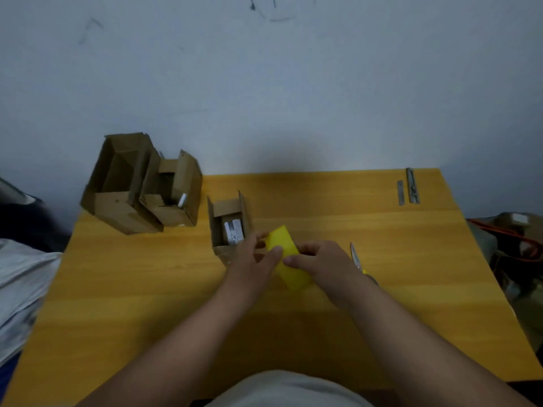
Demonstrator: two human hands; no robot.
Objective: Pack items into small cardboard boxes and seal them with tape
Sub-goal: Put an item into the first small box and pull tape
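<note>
- Fingertips of left hand [255, 254] and right hand [318, 257] pinch yellow tape [289, 259], held just right of small open box [230, 223].
- Risk: a skewed strip could stick to itself; nudging that box may tip it.
- Scissors [357, 257] lie close right.

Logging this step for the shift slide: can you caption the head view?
Both hands, left hand and right hand, hold a yellow tape roll beside an open small box.
</note>
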